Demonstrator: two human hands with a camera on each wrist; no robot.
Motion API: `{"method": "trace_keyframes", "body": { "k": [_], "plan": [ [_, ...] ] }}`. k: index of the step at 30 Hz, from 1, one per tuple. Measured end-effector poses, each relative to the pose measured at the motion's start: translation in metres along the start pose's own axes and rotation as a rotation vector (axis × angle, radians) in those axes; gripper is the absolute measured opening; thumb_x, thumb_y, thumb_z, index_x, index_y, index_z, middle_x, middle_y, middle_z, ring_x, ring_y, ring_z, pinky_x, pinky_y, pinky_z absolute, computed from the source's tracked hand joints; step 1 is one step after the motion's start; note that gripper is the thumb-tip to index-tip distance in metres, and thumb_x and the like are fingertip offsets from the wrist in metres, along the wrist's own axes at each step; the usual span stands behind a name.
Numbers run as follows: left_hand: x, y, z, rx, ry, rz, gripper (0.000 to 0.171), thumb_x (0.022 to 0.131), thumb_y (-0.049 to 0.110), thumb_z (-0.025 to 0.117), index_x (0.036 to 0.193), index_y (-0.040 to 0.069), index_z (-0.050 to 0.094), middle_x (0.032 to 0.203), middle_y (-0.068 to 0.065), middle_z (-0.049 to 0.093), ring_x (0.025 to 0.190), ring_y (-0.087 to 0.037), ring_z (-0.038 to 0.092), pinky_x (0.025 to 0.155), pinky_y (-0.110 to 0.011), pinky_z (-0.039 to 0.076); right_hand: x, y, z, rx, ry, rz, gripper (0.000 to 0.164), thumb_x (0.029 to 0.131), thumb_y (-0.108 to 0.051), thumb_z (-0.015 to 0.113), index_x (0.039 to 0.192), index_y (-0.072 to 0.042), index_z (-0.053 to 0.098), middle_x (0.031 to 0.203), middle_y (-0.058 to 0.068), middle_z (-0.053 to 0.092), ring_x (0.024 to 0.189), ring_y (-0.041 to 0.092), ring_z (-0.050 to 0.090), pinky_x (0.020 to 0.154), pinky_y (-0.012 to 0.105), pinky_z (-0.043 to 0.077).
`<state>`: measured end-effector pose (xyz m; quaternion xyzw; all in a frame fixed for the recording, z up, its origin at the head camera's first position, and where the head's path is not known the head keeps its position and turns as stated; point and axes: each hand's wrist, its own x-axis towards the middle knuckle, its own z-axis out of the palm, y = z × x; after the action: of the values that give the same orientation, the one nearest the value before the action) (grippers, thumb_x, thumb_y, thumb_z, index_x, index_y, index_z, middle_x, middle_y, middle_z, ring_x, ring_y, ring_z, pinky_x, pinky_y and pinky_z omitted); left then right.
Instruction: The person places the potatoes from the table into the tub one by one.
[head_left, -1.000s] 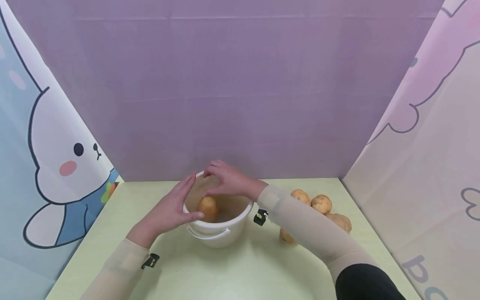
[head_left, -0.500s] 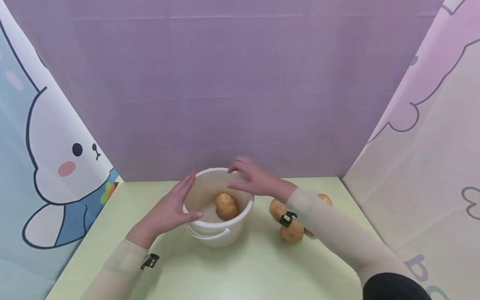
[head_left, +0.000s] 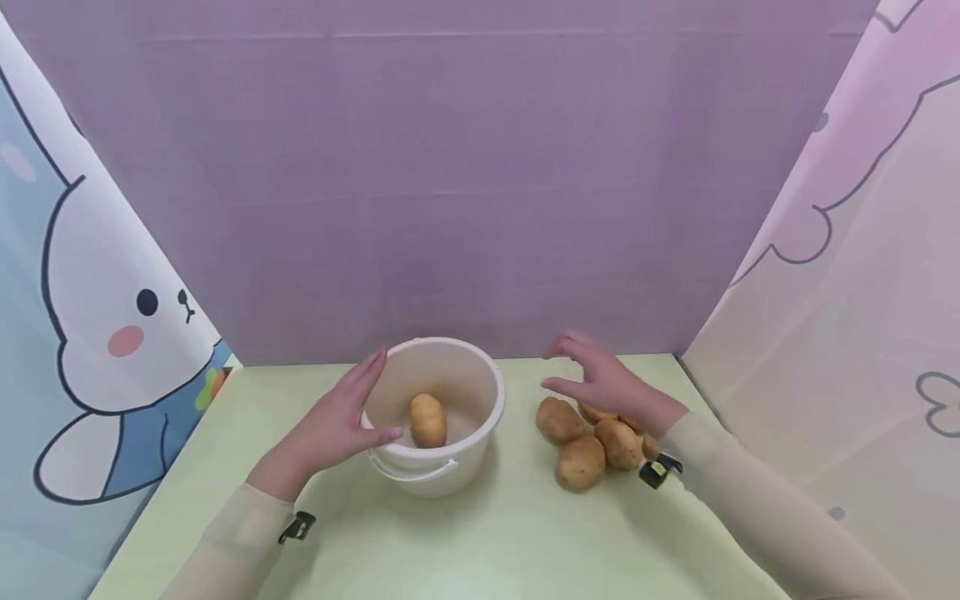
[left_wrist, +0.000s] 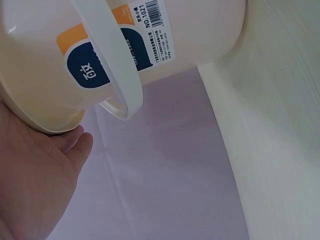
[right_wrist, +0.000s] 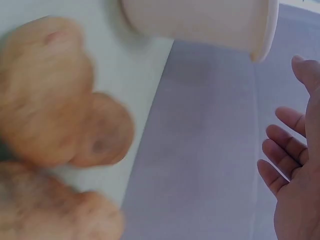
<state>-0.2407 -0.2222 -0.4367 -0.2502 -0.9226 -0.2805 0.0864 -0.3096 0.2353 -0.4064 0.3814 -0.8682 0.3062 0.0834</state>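
My left hand (head_left: 330,425) holds the white bucket (head_left: 480,454) by its left side, thumb over the near rim and fingers along the outside. In the left wrist view its fingertips (left_wrist: 80,150) are right at the bucket's rim. One potato (head_left: 428,422) lies inside on the bottom. My right hand (head_left: 607,383) hovers above a group of several potatoes (head_left: 581,462) to the right of the bucket, thumb and fingers spread apart with nothing between them. The right wrist view shows these potatoes (right_wrist: 45,90) blurred and close; the right forearm partly covers the group.
A pale yellow-green table (head_left: 450,550) bears everything. Behind it rises a purple backdrop (head_left: 465,183), with printed panels at both sides. The bucket's white handle (head_left: 420,475) hangs down on its near side.
My right hand has left the bucket and moved right to over the potato group. The potato in the bucket has rolled and settled. My left hand stays in place on the rim.
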Motion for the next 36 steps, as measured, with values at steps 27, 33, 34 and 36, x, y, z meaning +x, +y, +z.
{"method": "trace_keyframes", "body": {
  "k": [27,33,34,36],
  "plan": [
    [0.0,0.002,-0.001,0.002,-0.002,-0.009,0.124,0.09,0.058,0.087,0.176,0.002,0.019,0.182,-0.021,0.021,0.164,-0.049,0.025,0.125,-0.073,0.032,-0.143,0.086,-0.032,-0.094,0.128,0.232,0.053,0.088,-0.021,0.095,0.13,0.001,0.071,0.127,0.017,0.069,0.122,0.037,0.061,0.1,0.048,0.048],
    [0.001,0.004,-0.001,-0.001,-0.015,-0.022,0.125,0.09,0.061,0.087,0.176,0.002,0.018,0.182,-0.021,0.02,0.164,-0.049,0.024,0.126,-0.072,0.031,-0.162,0.086,-0.035,-0.058,0.103,0.329,0.058,0.09,-0.024,0.094,0.135,0.002,0.068,0.136,0.017,0.066,0.127,0.038,0.058,0.104,0.051,0.048],
    [0.001,0.004,-0.001,-0.002,-0.016,-0.023,0.125,0.09,0.061,0.087,0.176,0.002,0.018,0.182,-0.021,0.02,0.164,-0.049,0.024,0.126,-0.072,0.031,-0.164,0.086,-0.035,-0.053,0.101,0.337,0.059,0.09,-0.025,0.094,0.136,0.002,0.068,0.136,0.018,0.066,0.128,0.038,0.058,0.104,0.054,0.048],
    [0.001,0.004,-0.001,-0.004,-0.016,-0.026,0.125,0.09,0.061,0.087,0.176,0.002,0.018,0.182,-0.021,0.02,0.165,-0.048,0.024,0.126,-0.072,0.03,-0.169,0.087,-0.034,-0.046,0.101,0.35,0.06,0.09,-0.024,0.094,0.137,0.003,0.067,0.137,0.019,0.065,0.128,0.04,0.058,0.104,0.059,0.048]
  ]
}}
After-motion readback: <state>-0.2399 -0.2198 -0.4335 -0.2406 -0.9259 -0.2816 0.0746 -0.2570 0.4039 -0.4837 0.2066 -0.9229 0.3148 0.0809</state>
